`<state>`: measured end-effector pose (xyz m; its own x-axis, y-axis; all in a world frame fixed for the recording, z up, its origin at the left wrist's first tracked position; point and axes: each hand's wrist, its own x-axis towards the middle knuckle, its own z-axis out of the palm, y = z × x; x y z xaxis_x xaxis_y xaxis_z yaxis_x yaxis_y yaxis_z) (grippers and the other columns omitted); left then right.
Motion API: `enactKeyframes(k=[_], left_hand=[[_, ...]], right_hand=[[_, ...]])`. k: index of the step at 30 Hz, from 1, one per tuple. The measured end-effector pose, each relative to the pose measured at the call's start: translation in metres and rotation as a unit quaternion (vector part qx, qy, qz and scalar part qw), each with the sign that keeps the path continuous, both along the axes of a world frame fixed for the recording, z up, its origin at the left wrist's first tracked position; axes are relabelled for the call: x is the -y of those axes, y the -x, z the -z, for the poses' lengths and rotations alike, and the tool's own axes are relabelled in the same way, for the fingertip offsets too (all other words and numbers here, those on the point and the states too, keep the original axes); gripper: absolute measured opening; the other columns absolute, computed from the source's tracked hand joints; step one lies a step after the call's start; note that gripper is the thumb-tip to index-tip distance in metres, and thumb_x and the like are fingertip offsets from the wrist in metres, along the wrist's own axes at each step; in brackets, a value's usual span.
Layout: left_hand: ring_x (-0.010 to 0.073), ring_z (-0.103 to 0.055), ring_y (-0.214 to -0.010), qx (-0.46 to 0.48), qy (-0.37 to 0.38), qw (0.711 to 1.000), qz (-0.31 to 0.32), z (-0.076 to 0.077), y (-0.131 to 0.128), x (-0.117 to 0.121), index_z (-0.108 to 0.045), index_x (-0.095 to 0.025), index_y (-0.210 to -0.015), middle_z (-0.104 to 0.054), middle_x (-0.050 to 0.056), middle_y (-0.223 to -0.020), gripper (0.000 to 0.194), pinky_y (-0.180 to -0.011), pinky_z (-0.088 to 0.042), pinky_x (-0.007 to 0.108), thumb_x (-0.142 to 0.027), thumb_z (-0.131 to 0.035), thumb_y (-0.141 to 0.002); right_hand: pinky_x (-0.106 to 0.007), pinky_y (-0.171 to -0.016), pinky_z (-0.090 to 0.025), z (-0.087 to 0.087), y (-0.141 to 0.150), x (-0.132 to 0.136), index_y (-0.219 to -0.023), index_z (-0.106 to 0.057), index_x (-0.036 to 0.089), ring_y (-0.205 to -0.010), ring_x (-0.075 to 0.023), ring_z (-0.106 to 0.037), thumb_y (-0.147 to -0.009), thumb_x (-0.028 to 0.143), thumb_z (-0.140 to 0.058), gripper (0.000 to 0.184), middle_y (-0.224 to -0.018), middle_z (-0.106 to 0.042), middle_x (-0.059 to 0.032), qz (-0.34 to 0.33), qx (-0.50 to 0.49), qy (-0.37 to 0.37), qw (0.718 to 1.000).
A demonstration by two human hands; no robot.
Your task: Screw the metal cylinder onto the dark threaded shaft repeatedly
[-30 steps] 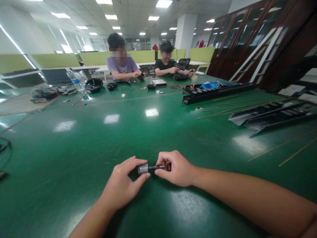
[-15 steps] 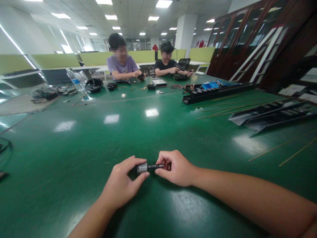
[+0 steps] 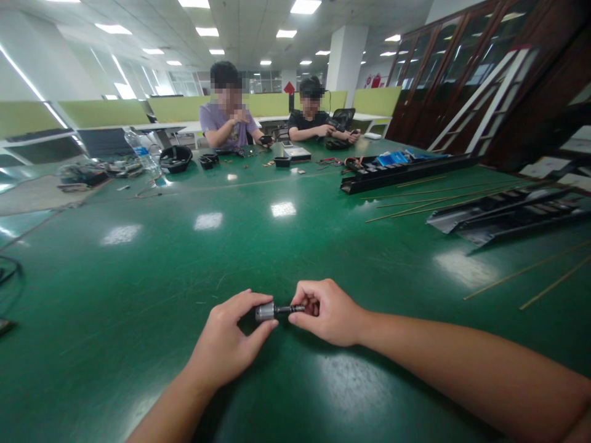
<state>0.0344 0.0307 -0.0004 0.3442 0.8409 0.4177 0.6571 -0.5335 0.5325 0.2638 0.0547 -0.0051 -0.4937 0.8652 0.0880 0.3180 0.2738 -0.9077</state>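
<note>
Two hands hold a small silver cylinder with a black shaft point(image 3: 272, 312) over the green worktop point(image 3: 152, 295), in the head view. The left hand point(image 3: 226, 335) pinches the silver end between thumb and fingers point(image 3: 249, 301); the right hand point(image 3: 325, 314) curls its fingers point(image 3: 307, 294) around the shaft's far end. Well beyond sit two people point(image 3: 226, 120) point(image 3: 309, 120), while black plastic channels point(image 3: 406, 175) and thin wooden rods point(image 3: 438, 200) lie to the right.

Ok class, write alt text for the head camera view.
A left hand and right hand grip a small metal cylinder with a dark shaft over a glossy green table. Across it, two seated people sit among small parts, near black trays and thin rods.
</note>
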Motion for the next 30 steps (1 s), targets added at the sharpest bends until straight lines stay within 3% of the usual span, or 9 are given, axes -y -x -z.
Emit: enactKeyframes(k=[30], left_hand=[[0.0238, -0.07, -0.1, -0.01, 0.001, 1.0, -0.015, 0.0, 0.0065, -0.0023, -0.069, -0.026, -0.107, -0.074, 0.003, -0.104, 0.027, -0.089, -0.057, 0.037, -0.032, -0.071, -0.082]], right_hand=[[-0.021, -0.051, -0.039, 0.002, 0.0002, -0.0031, -0.078, -0.059, 0.015, -0.054, -0.0097, -0.051, -0.078, 0.025, -0.068, 0.013, -0.062, -0.056, 0.0025, 0.009, 0.005, 0.003, 1.0]])
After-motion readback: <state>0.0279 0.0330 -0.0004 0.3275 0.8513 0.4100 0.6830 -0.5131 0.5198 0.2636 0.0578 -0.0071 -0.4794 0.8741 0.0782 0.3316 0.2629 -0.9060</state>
